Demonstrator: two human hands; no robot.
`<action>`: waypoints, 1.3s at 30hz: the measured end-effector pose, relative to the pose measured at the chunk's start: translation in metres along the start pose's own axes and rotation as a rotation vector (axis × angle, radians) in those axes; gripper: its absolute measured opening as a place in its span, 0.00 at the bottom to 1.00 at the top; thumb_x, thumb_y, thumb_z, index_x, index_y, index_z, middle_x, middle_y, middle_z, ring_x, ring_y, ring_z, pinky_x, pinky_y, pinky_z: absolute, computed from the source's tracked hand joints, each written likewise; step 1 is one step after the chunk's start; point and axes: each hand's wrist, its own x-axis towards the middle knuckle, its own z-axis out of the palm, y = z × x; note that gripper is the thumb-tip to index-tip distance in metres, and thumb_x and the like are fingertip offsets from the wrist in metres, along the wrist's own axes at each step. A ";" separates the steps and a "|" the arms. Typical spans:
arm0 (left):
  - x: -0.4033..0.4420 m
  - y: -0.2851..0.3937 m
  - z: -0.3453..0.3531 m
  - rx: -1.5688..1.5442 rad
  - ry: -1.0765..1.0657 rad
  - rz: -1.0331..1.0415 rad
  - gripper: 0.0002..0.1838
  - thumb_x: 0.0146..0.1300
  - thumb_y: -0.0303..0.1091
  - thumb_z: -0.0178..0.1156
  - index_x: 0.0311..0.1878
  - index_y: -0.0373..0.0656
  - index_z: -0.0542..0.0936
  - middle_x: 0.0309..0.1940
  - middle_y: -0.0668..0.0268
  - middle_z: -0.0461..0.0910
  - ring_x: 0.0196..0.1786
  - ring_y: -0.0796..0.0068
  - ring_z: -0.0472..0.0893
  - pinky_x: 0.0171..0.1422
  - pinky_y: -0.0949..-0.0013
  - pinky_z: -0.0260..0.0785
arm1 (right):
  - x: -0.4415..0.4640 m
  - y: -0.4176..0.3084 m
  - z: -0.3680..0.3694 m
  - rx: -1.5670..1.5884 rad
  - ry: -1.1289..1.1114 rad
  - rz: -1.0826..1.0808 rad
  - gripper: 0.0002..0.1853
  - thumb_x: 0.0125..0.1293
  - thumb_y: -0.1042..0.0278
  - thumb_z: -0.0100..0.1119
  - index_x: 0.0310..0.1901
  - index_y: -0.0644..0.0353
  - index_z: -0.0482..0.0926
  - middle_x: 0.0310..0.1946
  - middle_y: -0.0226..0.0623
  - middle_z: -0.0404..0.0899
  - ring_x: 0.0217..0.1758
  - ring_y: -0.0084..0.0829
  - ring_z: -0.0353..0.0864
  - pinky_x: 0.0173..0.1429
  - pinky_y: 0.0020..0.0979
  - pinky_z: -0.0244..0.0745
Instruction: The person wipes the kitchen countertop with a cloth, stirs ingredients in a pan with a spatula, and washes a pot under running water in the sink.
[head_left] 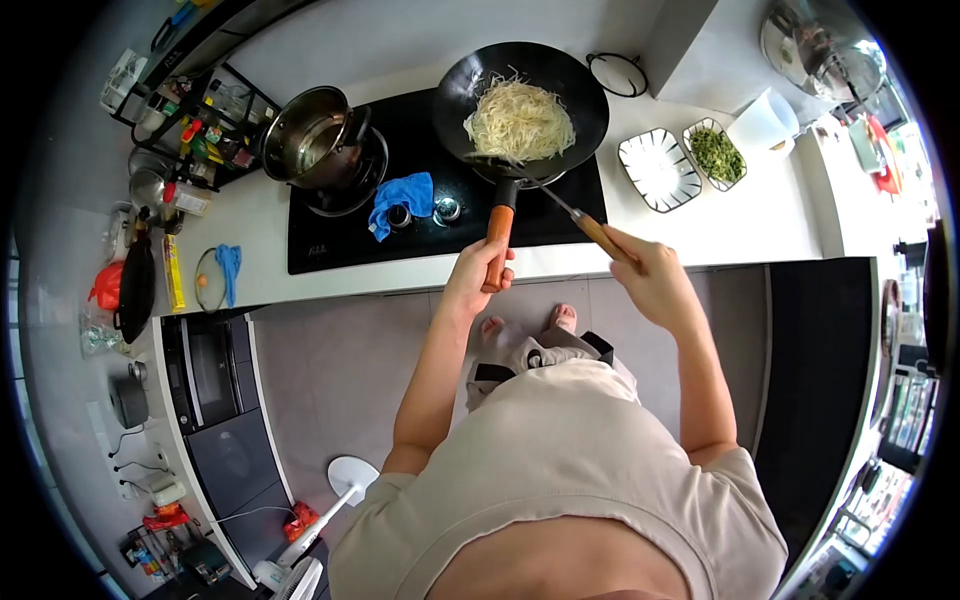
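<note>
My left hand point(481, 277) is wrapped round the wooden handle of a black wok point(592, 95), which sits on the stove. A heap of pale, thin shreds point(520, 118) lies in the wok; whether they are noodles or cut vegetable I cannot tell. In my right hand point(655, 283) is the wooden handle of a metal spatula point(598, 236). Its shaft slants across the wok's near rim, and the blade is low in the wok, at the near edge of the shreds.
A steel pot point(305, 140) stands on the left burner of the black hob point(330, 245). A blue cloth point(405, 200) lies by the knobs. To the right are a striped white dish point(660, 170), a dish of chopped greens point(716, 155) and a white container point(765, 122).
</note>
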 end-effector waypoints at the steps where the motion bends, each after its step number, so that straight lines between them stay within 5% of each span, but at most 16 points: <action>1: 0.000 0.000 0.000 0.002 -0.001 0.002 0.15 0.67 0.40 0.55 0.49 0.39 0.73 0.32 0.66 0.73 0.25 0.77 0.73 0.24 0.76 0.65 | 0.015 -0.002 0.010 -0.017 0.005 -0.017 0.23 0.58 0.71 0.52 0.57 0.62 0.74 0.29 0.58 0.77 0.33 0.50 0.80 0.41 0.39 0.72; 5: 0.000 0.000 -0.003 0.013 -0.022 0.007 0.16 0.67 0.40 0.55 0.49 0.38 0.72 0.32 0.66 0.73 0.25 0.77 0.73 0.24 0.76 0.65 | 0.056 0.017 0.029 -0.047 0.142 -0.070 0.23 0.58 0.71 0.54 0.58 0.58 0.74 0.24 0.46 0.75 0.26 0.29 0.74 0.37 0.31 0.70; 8: -0.002 0.002 0.000 -0.009 -0.011 0.008 0.17 0.66 0.41 0.56 0.49 0.38 0.72 0.32 0.66 0.72 0.24 0.76 0.73 0.24 0.77 0.65 | 0.024 0.013 0.005 -0.006 0.107 -0.058 0.24 0.58 0.70 0.54 0.59 0.58 0.74 0.23 0.44 0.75 0.25 0.28 0.74 0.36 0.31 0.70; 9: -0.002 0.003 0.002 -0.007 -0.004 0.007 0.17 0.66 0.42 0.56 0.49 0.38 0.72 0.32 0.66 0.72 0.24 0.76 0.73 0.24 0.77 0.65 | 0.015 0.002 -0.006 -0.023 0.017 0.024 0.23 0.58 0.70 0.52 0.57 0.62 0.74 0.28 0.54 0.79 0.31 0.41 0.81 0.40 0.37 0.72; 12: 0.000 0.000 -0.001 -0.002 -0.015 0.004 0.17 0.66 0.41 0.57 0.49 0.38 0.72 0.32 0.66 0.72 0.25 0.77 0.73 0.23 0.77 0.64 | 0.024 -0.012 -0.005 0.030 -0.070 0.206 0.23 0.58 0.69 0.53 0.57 0.61 0.74 0.28 0.52 0.79 0.31 0.39 0.81 0.41 0.36 0.73; 17: -0.002 0.001 0.000 -0.019 -0.042 0.024 0.16 0.66 0.41 0.56 0.48 0.39 0.72 0.32 0.66 0.72 0.24 0.76 0.73 0.24 0.76 0.64 | 0.064 0.022 -0.015 -0.191 0.123 -0.172 0.23 0.58 0.68 0.53 0.58 0.53 0.75 0.32 0.53 0.81 0.36 0.48 0.82 0.44 0.38 0.74; 20: 0.000 0.001 -0.002 0.012 -0.021 0.001 0.16 0.66 0.41 0.56 0.48 0.39 0.72 0.33 0.66 0.72 0.25 0.76 0.73 0.25 0.77 0.65 | 0.098 0.009 -0.029 -0.528 0.103 -0.267 0.27 0.60 0.68 0.53 0.62 0.33 0.71 0.30 0.45 0.81 0.36 0.45 0.81 0.41 0.41 0.74; 26: 0.000 -0.001 -0.003 -0.027 -0.039 0.002 0.15 0.67 0.41 0.56 0.49 0.40 0.72 0.32 0.66 0.72 0.25 0.77 0.72 0.25 0.77 0.65 | 0.147 0.042 -0.054 -0.811 0.076 -0.392 0.28 0.61 0.70 0.51 0.60 0.24 0.71 0.29 0.39 0.81 0.34 0.42 0.80 0.40 0.41 0.74; 29: 0.001 -0.003 -0.005 -0.033 -0.051 0.008 0.15 0.67 0.41 0.55 0.49 0.41 0.72 0.32 0.66 0.72 0.24 0.77 0.72 0.25 0.76 0.65 | 0.165 0.055 -0.064 -0.769 0.128 -0.431 0.28 0.62 0.69 0.51 0.62 0.25 0.69 0.33 0.41 0.82 0.38 0.44 0.81 0.41 0.43 0.75; 32: 0.001 -0.001 -0.004 -0.028 -0.048 0.024 0.12 0.66 0.41 0.57 0.38 0.41 0.72 0.30 0.65 0.72 0.23 0.75 0.73 0.23 0.74 0.65 | 0.179 0.050 -0.030 -0.607 0.207 -0.346 0.28 0.62 0.68 0.52 0.62 0.26 0.69 0.35 0.42 0.82 0.39 0.45 0.81 0.42 0.44 0.75; 33: 0.000 0.000 -0.003 -0.034 -0.044 0.021 0.12 0.66 0.41 0.57 0.39 0.41 0.72 0.30 0.65 0.73 0.23 0.75 0.73 0.23 0.74 0.65 | 0.179 0.049 -0.019 -0.498 0.210 -0.332 0.24 0.63 0.66 0.53 0.62 0.35 0.71 0.32 0.47 0.81 0.37 0.48 0.80 0.43 0.44 0.73; 39: 0.001 0.000 -0.002 -0.040 -0.033 0.020 0.12 0.66 0.40 0.56 0.43 0.41 0.72 0.31 0.66 0.73 0.23 0.76 0.73 0.23 0.75 0.65 | 0.144 0.063 -0.004 -0.455 0.213 -0.260 0.25 0.60 0.67 0.53 0.61 0.39 0.73 0.32 0.48 0.81 0.36 0.49 0.80 0.42 0.43 0.74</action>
